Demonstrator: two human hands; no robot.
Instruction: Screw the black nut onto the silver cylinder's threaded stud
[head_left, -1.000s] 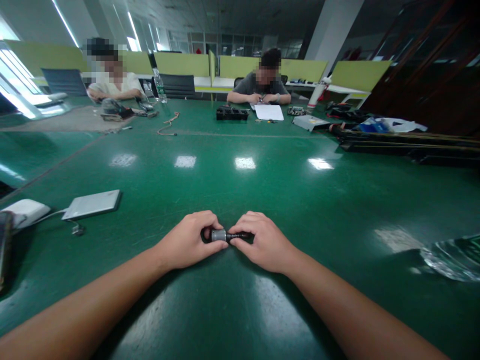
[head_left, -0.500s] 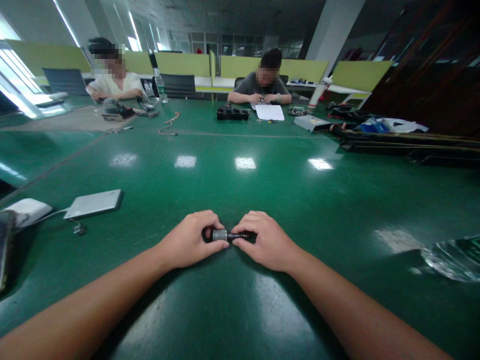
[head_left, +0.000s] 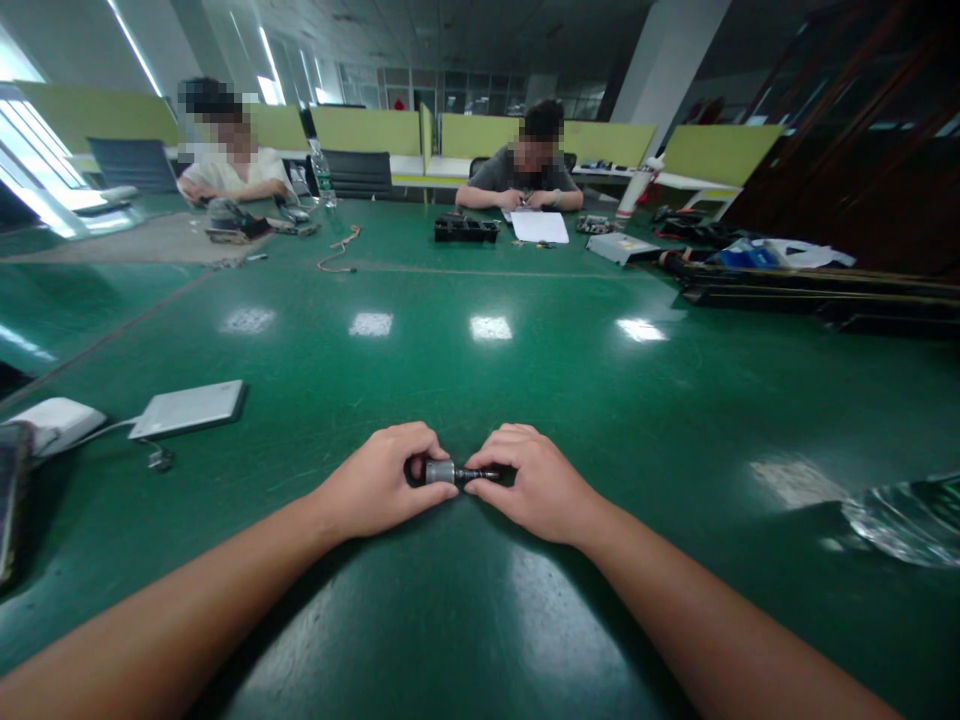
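Between thumb and fingers, my left hand grips a small grey metal cylinder that lies sideways. A thin dark shaft with ridges along it extends from the cylinder's right end, and my right hand pinches this shaft. Both hands rest low over the green table, with their fingertips almost meeting. The cylinder's left end is partly hidden inside my left hand. Whether the shaft and cylinder are one piece, I cannot tell.
Left of my hands lie a silver flat box with a cable and a white adapter. A clear bottle lies at the right. Across the table sit two people, near a black tray, white paper and a metal box.
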